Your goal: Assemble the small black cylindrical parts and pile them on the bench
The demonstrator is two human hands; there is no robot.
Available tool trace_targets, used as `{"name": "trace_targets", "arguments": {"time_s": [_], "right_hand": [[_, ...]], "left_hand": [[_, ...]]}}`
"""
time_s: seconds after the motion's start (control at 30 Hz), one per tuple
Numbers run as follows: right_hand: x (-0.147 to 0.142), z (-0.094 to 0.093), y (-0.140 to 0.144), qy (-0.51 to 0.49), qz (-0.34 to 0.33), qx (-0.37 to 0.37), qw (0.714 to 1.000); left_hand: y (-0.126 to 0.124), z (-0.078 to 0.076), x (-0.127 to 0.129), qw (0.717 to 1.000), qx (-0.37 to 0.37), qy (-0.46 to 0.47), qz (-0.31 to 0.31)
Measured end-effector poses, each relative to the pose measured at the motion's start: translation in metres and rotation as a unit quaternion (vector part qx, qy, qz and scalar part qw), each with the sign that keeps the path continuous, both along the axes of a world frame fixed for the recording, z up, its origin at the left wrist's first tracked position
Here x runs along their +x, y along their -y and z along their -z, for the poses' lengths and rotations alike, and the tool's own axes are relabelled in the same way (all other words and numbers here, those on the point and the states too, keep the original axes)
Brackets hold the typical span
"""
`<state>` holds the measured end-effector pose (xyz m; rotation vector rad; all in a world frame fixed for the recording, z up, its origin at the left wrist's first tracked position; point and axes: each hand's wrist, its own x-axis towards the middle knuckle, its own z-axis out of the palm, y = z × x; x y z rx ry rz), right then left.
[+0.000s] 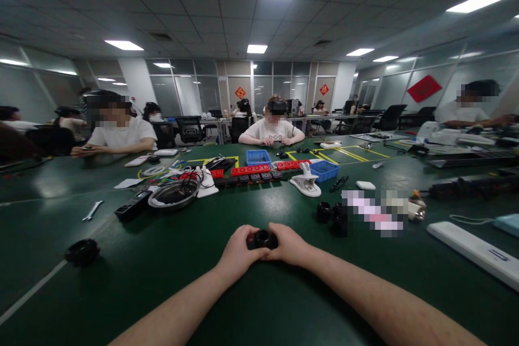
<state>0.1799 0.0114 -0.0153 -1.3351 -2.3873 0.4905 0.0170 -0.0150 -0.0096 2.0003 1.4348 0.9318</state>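
The left hand (237,251) and the right hand (288,246) are both closed around a small black cylindrical lens-like part (262,239), held between them just above the dark green tabletop (251,303), near the centre of the scene.

To the right of the hands, near them, stand two further black cylindrical parts (334,215). Beyond these lies a white clamp-shaped plastic holder (306,181) beside a blue plastic bin (324,170). A row of red and black power strips (253,173) runs across the middle of the tabletop, with a second blue plastic tray (258,157) just behind it. To the far left of the hands sit a round black-and-silver pan-shaped unit (173,194), a silver spanner (93,211) and a black round cap (82,252). A long white power strip (474,251) lies at the right edge. Nothing lies between the hands and these items.

Other persons sit at the far side of the tabletop. The room is an open office with glass partitions and ceiling light panels.
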Motion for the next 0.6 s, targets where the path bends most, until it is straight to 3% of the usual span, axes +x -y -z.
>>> {"name": "trace_targets", "arguments": {"time_s": [0.13,0.23,0.43,0.6], "right_hand": [[-0.006,-0.002,0.007,0.061,0.037,0.065,0.995],[-0.003,-0.006,0.006,0.050,0.010,0.067,0.996],[0.014,-0.016,-0.007,-0.043,-0.163,-0.058,0.984],[0.021,-0.016,-0.013,-0.081,-0.179,-0.130,0.972]], "left_hand": [[0.000,0.002,0.002,1.000,0.005,0.005,-0.025],[-0.001,-0.001,0.001,1.000,0.005,0.002,-0.001],[-0.005,-0.008,-0.006,0.995,-0.011,-0.002,0.103],[-0.007,-0.005,-0.007,0.993,-0.016,0.008,0.117]]}}
